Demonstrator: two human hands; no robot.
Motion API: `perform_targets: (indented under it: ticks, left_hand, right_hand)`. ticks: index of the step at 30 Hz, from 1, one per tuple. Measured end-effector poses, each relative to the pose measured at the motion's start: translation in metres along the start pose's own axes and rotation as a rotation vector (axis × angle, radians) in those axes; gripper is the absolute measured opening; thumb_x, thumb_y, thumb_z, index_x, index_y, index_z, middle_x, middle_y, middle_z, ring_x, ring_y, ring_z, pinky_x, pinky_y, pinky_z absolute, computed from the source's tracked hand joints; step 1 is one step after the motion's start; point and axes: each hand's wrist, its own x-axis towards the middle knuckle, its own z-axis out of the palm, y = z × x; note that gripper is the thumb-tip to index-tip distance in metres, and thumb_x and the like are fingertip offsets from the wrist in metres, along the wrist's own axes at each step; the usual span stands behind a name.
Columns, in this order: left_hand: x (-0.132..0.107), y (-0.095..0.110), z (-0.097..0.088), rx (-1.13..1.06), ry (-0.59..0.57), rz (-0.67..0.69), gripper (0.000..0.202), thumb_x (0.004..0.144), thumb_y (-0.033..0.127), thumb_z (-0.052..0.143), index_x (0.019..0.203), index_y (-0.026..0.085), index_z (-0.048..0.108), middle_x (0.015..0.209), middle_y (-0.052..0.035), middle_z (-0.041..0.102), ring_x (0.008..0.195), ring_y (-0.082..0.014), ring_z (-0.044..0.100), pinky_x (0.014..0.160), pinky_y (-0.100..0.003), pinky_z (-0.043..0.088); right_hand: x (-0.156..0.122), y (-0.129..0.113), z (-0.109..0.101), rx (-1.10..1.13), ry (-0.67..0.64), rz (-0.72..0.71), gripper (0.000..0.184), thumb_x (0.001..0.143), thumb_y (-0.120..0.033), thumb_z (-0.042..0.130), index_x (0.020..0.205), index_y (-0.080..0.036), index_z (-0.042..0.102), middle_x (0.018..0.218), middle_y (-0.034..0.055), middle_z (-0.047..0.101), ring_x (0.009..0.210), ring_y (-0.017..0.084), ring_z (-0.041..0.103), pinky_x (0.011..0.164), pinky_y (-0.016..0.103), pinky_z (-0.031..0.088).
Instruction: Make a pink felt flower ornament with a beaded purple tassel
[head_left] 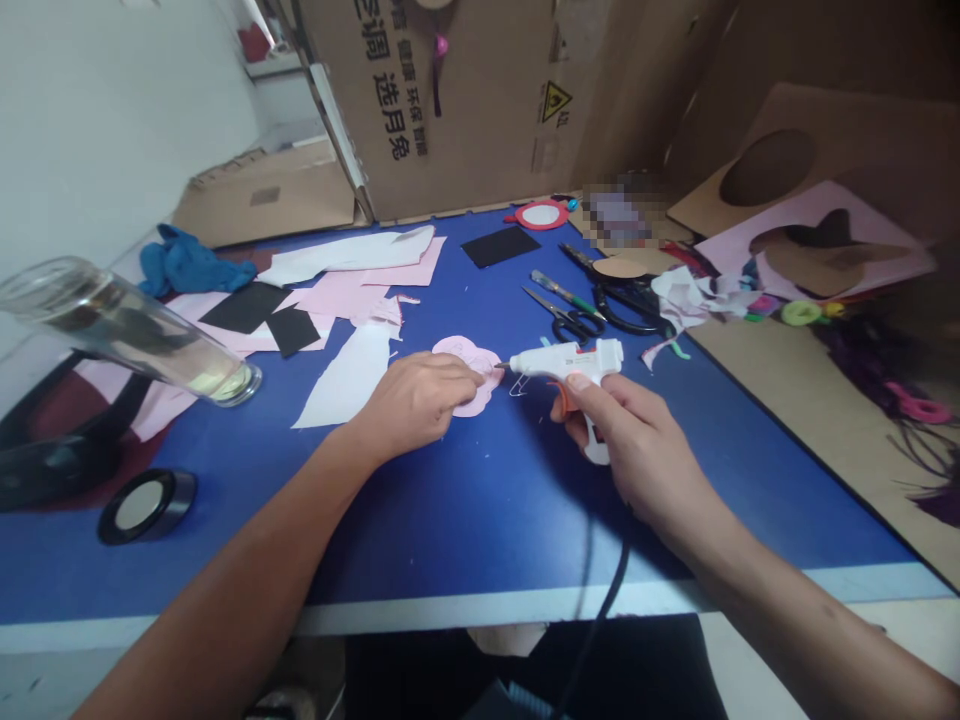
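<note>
Gripping a white plastic glue gun (562, 362), the right hand (646, 440) aims at a flat, pink, flower-shaped cutout (466, 348) on the blue table (465, 500); the left hand (420, 395) covers part (pinching or pressing, I cannot tell). Its outline seems cut, gluing unfinished.

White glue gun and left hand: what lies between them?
In the head view, part of the pink scalloped piece, with the left hand over it and the white glue gun pointing at its right edge.
</note>
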Motion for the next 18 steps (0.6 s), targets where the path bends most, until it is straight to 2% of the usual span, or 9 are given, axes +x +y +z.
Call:
perform_targets:
  ticks: [4, 8, 12, 16, 18]
  left_hand:
    - [0.0005, -0.0015, -0.0006, -0.029, 0.026, 0.000, 0.035, 0.086, -0.003, 0.047, 0.083, 0.022, 0.072, 0.125, -0.0046, 0.086, 0.116, -0.0218, 0.081, 0.097, -0.039, 0.064]
    - [0.0002, -0.0032, -0.0024, -0.057, 0.051, 0.027, 0.036, 0.085, -0.004, 0.046, 0.081, 0.021, 0.071, 0.119, -0.0048, 0.087, 0.112, -0.0223, 0.082, 0.094, -0.039, 0.064]
    - [-0.0014, -0.0037, -0.0046, -0.019, 0.134, -0.048, 0.036, 0.087, -0.002, 0.046, 0.086, 0.022, 0.073, 0.116, -0.0040, 0.088, 0.108, -0.0225, 0.082, 0.094, -0.041, 0.065]
    - [-0.0025, -0.0032, -0.0036, -0.023, 0.019, -0.042, 0.036, 0.081, -0.003, 0.048, 0.082, 0.023, 0.073, 0.112, -0.0041, 0.088, 0.105, -0.0225, 0.083, 0.094, -0.040, 0.065]
    - [-0.0025, -0.0030, -0.0031, -0.017, 0.015, -0.036, 0.037, 0.081, -0.003, 0.047, 0.082, 0.023, 0.073, 0.110, -0.0042, 0.088, 0.104, -0.0226, 0.083, 0.093, -0.039, 0.065]
  right_hand:
    - [0.0009, 0.0002, -0.0002, 0.002, 0.009, -0.017, 0.049, 0.102, -0.062, 0.066, 0.073, -0.023, 0.072, 0.066, 0.0002, 0.059, 0.061, 0.016, 0.053, 0.058, 0.031, 0.039]
    - [-0.0004, -0.0036, -0.0007, -0.008, 0.019, 0.006, 0.051, 0.100, -0.066, 0.067, 0.073, -0.023, 0.073, 0.065, 0.0005, 0.059, 0.057, 0.016, 0.051, 0.053, 0.031, 0.037]
    - [-0.0021, -0.0064, -0.0014, 0.008, 0.048, 0.014, 0.051, 0.097, -0.070, 0.071, 0.074, -0.024, 0.075, 0.065, 0.0010, 0.059, 0.054, 0.016, 0.049, 0.048, 0.031, 0.035]
    - [-0.0022, -0.0063, -0.0016, 0.031, 0.060, 0.011, 0.051, 0.098, -0.070, 0.070, 0.076, -0.025, 0.076, 0.066, 0.0011, 0.059, 0.051, 0.015, 0.046, 0.045, 0.031, 0.033]
    - [-0.0020, -0.0063, -0.0016, 0.035, 0.060, 0.018, 0.050, 0.099, -0.069, 0.069, 0.077, -0.025, 0.076, 0.066, 0.0009, 0.059, 0.050, 0.015, 0.047, 0.045, 0.032, 0.034]
